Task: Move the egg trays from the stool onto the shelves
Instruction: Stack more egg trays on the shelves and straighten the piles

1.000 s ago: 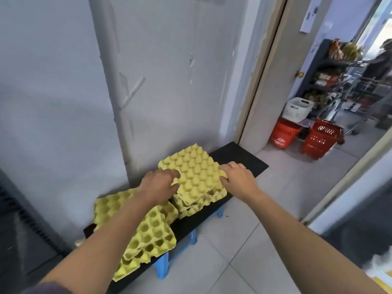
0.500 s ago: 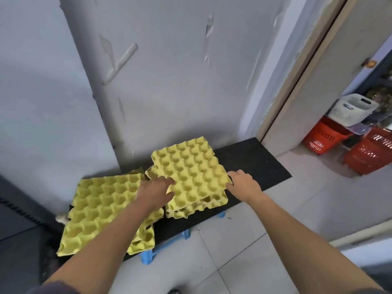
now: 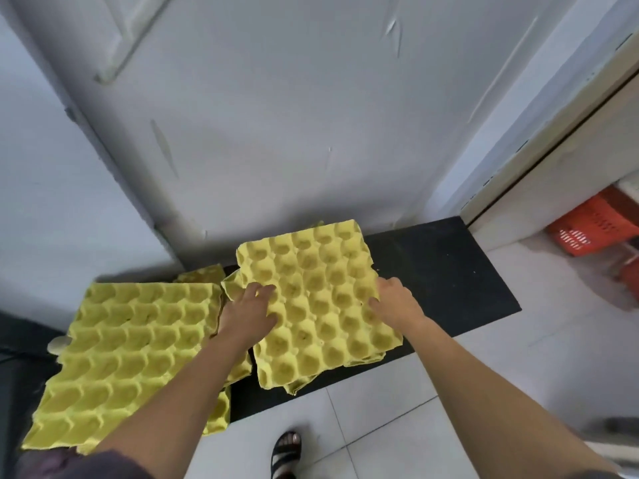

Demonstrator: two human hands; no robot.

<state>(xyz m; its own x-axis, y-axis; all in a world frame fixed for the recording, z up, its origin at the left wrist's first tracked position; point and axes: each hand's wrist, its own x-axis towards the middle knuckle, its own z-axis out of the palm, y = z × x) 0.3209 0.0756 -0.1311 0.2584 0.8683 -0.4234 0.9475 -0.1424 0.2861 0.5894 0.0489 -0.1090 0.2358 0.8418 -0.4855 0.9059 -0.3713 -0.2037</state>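
Observation:
Two piles of yellow egg trays lie on a long black-topped stool (image 3: 446, 271) against the wall. The right pile (image 3: 321, 299) has its top tray between both my hands. My left hand (image 3: 250, 312) grips that tray's left edge, fingers over the cups. My right hand (image 3: 394, 302) grips its right edge. The left pile (image 3: 131, 354) sits askew at the stool's left end, partly under my left forearm. No shelves are in view.
A grey wall (image 3: 276, 133) rises right behind the stool. A door frame (image 3: 553, 140) stands at the right, with red baskets (image 3: 594, 226) beyond it. My sandalled foot (image 3: 285, 451) is on the tiled floor in front.
The camera has come closer and tipped further down. Both hands have slid inward onto the top tray's edges, and the tray looks slightly shifted on its pile.

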